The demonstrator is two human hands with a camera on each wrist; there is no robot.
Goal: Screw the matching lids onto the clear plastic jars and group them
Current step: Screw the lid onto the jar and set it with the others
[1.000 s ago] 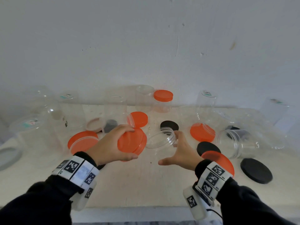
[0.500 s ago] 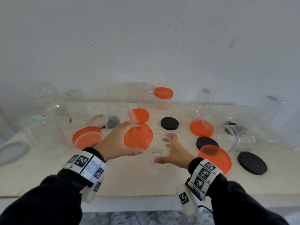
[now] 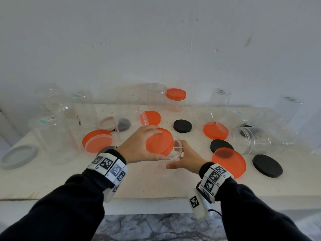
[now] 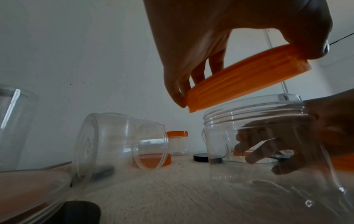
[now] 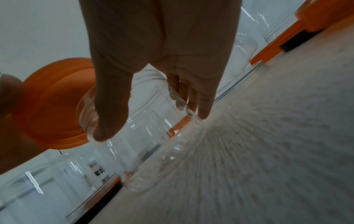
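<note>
My left hand point(image 3: 139, 146) grips an orange lid point(image 3: 159, 142) by its rim and holds it tilted just above the mouth of a clear jar point(image 3: 176, 150). In the left wrist view the lid point(image 4: 249, 77) hangs a little above the jar's threaded neck point(image 4: 254, 112), apart from it. My right hand point(image 3: 186, 158) grips the upright jar from the right, fingers and thumb wrapped round its wall point(image 5: 145, 121). The jar stands on the white table point(image 3: 147, 181).
Several clear jars stand or lie around, one on its side point(image 3: 250, 140) at the right and tall ones point(image 3: 52, 134) at the left. Loose orange lids point(image 3: 229, 162) and black lids point(image 3: 267, 165) are scattered about. One capped jar point(image 3: 175, 100) stands by the wall. The table's front edge point(image 3: 156, 199) runs near my wrists.
My right hand turned the jar from lying tilted to upright and drew it nearer. My left hand carried the orange lid right, over the jar's mouth.
</note>
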